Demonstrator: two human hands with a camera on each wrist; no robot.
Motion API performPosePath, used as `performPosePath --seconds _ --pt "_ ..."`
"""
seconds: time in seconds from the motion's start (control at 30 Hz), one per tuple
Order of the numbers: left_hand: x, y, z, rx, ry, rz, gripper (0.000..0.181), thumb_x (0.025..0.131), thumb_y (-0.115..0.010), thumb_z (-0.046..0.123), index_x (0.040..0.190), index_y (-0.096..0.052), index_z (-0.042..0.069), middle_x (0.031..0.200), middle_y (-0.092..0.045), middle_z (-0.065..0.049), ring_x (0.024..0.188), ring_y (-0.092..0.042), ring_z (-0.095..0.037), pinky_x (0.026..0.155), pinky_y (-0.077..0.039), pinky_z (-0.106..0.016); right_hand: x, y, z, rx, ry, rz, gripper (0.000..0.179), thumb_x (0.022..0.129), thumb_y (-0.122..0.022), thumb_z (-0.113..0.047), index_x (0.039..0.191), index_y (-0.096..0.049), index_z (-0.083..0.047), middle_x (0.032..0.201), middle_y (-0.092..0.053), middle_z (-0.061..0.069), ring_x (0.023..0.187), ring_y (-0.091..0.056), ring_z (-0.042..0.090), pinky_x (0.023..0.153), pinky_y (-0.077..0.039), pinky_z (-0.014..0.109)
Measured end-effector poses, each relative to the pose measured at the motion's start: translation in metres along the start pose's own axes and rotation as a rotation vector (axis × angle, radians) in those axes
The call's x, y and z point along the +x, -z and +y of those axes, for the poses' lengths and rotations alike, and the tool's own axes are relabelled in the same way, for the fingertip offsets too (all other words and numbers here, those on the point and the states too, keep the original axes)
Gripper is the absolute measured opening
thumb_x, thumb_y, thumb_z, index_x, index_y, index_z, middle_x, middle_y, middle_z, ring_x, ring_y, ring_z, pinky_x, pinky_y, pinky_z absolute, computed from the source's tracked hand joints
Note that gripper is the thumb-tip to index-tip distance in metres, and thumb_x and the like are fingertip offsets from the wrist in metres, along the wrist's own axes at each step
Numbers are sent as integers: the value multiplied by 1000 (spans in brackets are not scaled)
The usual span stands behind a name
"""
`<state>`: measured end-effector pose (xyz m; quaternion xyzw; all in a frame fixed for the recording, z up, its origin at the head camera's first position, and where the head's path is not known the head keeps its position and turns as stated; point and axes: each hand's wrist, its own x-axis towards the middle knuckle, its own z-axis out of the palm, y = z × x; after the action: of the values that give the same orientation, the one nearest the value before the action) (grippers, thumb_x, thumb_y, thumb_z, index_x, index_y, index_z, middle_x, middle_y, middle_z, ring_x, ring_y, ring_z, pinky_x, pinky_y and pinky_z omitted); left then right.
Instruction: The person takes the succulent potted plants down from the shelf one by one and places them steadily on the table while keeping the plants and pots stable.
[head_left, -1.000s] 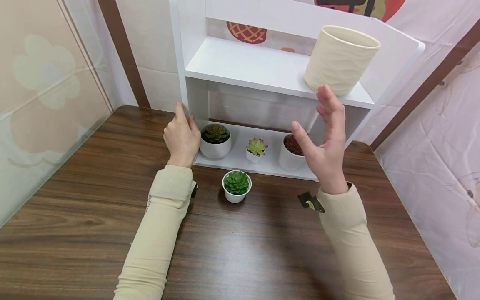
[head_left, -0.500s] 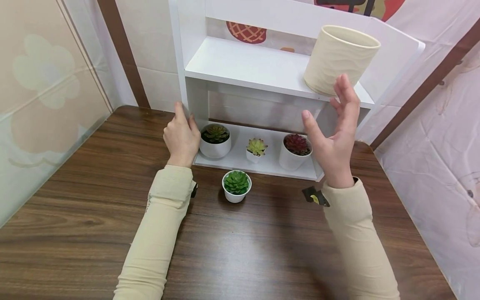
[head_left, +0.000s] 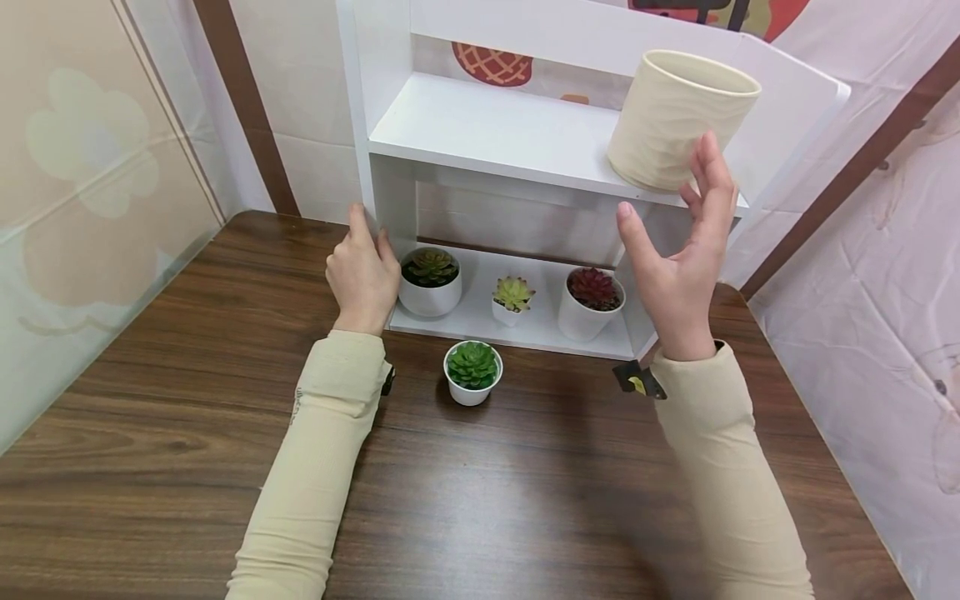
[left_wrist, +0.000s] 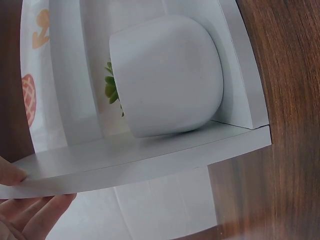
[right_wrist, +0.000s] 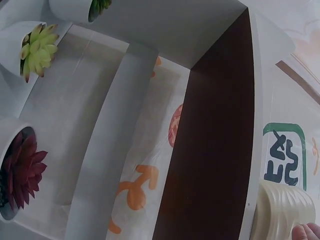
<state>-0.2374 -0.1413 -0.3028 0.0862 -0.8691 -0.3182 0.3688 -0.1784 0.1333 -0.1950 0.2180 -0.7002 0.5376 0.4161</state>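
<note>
My left hand (head_left: 363, 279) grips the left side panel of the white shelf unit (head_left: 480, 125). In the left wrist view its thumb lies on one face of that panel (left_wrist: 120, 170) and its fingers on the other. On the upper board at the right stands a cream pot (head_left: 667, 121) with a wavy surface. My right hand (head_left: 684, 267) is raised in front of it, thumb and fingers spread apart, holding nothing. Its fingertips overlap the pot's lower right side in the head view. A fingertip (right_wrist: 304, 232) also shows against the pot in the right wrist view.
Three potted succulents stand on the bottom board: a dark green one (head_left: 431, 283), a small yellow-green one (head_left: 513, 300) and a red one (head_left: 591, 304). A bright green succulent (head_left: 472, 372) in a white pot stands on the wooden table (head_left: 480, 500) before the unit.
My right hand has moved up and to the right, from before the red succulent to the cream pot's lower right. The left hand keeps its place on the panel.
</note>
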Motion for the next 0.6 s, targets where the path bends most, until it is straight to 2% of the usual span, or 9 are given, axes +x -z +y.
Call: performPosePath --seconds 0.43,0.6 --pt "0 0 0 -4 5 1 27 97 -51 17 118 -46 0 97 -67 -30 81 -64 -53 67 -46 -60 10 -1 2 -55 -9 41 79 77 -67 -18 143 -32 7 144 -38 13 133 -36 14 108 -29 29" --pt "1 -1 0 -4 18 -8 27 97 -52 17 117 -46 0 99 -67 -30 82 -64 -53 68 -46 -60 13 0 1 -83 26 57 77 78 -67 -16 143 -33 8 144 -38 16 132 -35 15 107 -29 30"
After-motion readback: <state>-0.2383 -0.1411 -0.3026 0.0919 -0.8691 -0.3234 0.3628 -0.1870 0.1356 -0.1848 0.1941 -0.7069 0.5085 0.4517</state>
